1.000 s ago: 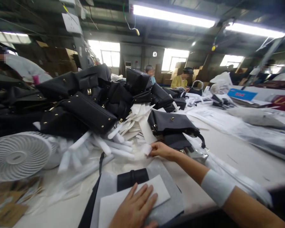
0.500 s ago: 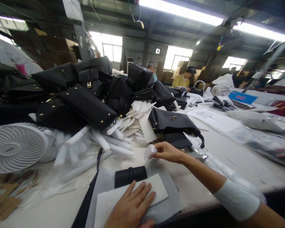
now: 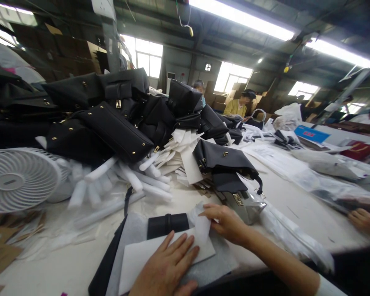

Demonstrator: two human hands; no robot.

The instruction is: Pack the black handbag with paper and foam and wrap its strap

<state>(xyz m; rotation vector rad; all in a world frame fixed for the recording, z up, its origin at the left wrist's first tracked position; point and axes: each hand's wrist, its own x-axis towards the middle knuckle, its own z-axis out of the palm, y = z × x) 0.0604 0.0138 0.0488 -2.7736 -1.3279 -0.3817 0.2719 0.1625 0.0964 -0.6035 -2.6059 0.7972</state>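
My left hand (image 3: 168,265) lies flat with fingers spread on a white padding sheet (image 3: 142,255), pressing it down. My right hand (image 3: 226,224) pinches a corner of thin white tissue paper (image 3: 202,228), which is lifted and folded over the sheet's right end. Under the padding sheet, more tissue covers a black bag (image 3: 106,263), whose dark side shows at the left. A black banded part (image 3: 168,225) shows past the sheet's far edge. Beyond my right hand lies another black handbag (image 3: 225,158) with its flap and gold clasp toward me.
Black handbags (image 3: 117,127) are heaped at the back left. White foam rolls (image 3: 129,179) and flat white pieces (image 3: 185,160) lie before them. A white fan (image 3: 18,181) stands left. Clear plastic bags (image 3: 296,234) lie at right, where another person's hand (image 3: 365,222) reaches in.
My right hand has moved nearer, bringing the tissue corner down over the sheet's right end. My left hand stays pressed on the sheet. Another person's hand shows more clearly at the right.
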